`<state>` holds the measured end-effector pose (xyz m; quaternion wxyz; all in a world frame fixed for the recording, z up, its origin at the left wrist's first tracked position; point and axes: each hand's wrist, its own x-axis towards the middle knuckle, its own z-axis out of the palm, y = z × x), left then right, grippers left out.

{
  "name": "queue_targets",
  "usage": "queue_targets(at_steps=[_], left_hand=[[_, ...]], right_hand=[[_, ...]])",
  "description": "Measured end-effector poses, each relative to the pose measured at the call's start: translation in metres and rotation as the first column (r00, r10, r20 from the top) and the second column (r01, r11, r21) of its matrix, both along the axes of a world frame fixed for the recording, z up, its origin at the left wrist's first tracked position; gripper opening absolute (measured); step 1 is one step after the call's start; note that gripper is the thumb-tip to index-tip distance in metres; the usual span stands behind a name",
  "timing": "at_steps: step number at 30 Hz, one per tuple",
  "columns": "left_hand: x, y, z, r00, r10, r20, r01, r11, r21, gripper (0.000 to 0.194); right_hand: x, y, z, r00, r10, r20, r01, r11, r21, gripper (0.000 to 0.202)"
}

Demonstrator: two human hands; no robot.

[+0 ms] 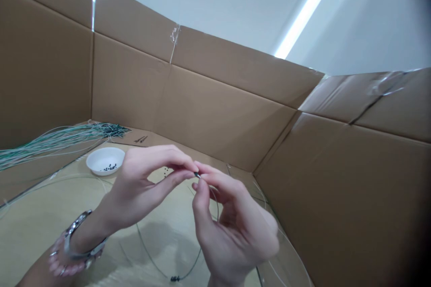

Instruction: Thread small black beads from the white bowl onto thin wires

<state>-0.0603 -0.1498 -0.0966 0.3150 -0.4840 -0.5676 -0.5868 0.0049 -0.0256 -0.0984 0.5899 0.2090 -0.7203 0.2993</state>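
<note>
My left hand (148,188) is closed in a pinch, thumb and forefinger on a small dark piece (196,174). Right against it, my right hand (232,219) pinches a thin pale cable (217,201) close to its end. The fingertips of both hands nearly meet and partly cover the piece, so I cannot tell whether the cable runs through it. A greyish loop of cable (148,251) hangs below the hands and carries a cluster of small black pieces (175,279). Behind my left wrist stands a white bowl (96,161) with several small black pieces inside.
A bundle of green and white cables (67,136) lies at the left, its dark ends gathered near the back corner. Small dark slender items (140,139) lie by the back wall. Cardboard walls (215,103) enclose the table (30,219). Loose cable (286,237) curves along the right.
</note>
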Motion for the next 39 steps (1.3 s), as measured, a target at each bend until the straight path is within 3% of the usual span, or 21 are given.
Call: queue_targets(at_steps=[6, 13, 18, 24, 27, 32, 36, 39], left_hand=[[0.0, 0.0, 0.0, 0.998, 0.05, -0.035, -0.051, 0.998, -0.024, 0.014], [-0.001, 0.0, -0.001, 0.998, 0.027, -0.049, -0.028, 0.999, -0.027, 0.015], [-0.001, 0.0, -0.001, 0.997, 0.03, -0.07, -0.033, 0.998, -0.046, 0.015], [-0.002, -0.005, 0.0, 0.941, 0.19, -0.279, -0.227, 0.968, -0.106, 0.012], [-0.004, -0.006, 0.001, 0.955, 0.175, -0.241, -0.204, 0.974, -0.1, 0.009], [-0.007, -0.004, 0.0, 0.985, 0.119, -0.122, -0.13, 0.988, -0.087, 0.01], [-0.009, -0.002, 0.0, 0.992, 0.11, -0.065, -0.118, 0.985, -0.128, 0.01], [-0.008, -0.001, -0.001, 0.983, 0.166, -0.078, -0.175, 0.976, -0.126, 0.009]], right_hand=[[-0.001, 0.001, 0.002, 1.0, 0.009, -0.003, -0.009, 1.0, 0.016, 0.032], [-0.001, 0.001, 0.002, 0.999, 0.052, 0.012, -0.052, 0.999, -0.004, 0.03], [0.0, 0.001, 0.002, 0.999, -0.036, -0.01, 0.036, 0.998, 0.049, 0.026], [0.006, 0.002, 0.007, 0.971, -0.238, 0.007, 0.23, 0.946, 0.23, 0.016], [0.007, 0.007, 0.009, 0.986, -0.162, 0.038, 0.151, 0.967, 0.205, 0.017], [0.002, 0.014, 0.008, 0.983, 0.049, 0.175, -0.058, 0.997, 0.046, 0.018], [-0.001, 0.015, 0.008, 0.972, 0.04, 0.231, -0.045, 0.999, 0.018, 0.015], [-0.002, 0.014, 0.01, 0.958, 0.05, 0.283, -0.053, 0.999, 0.003, 0.011]])
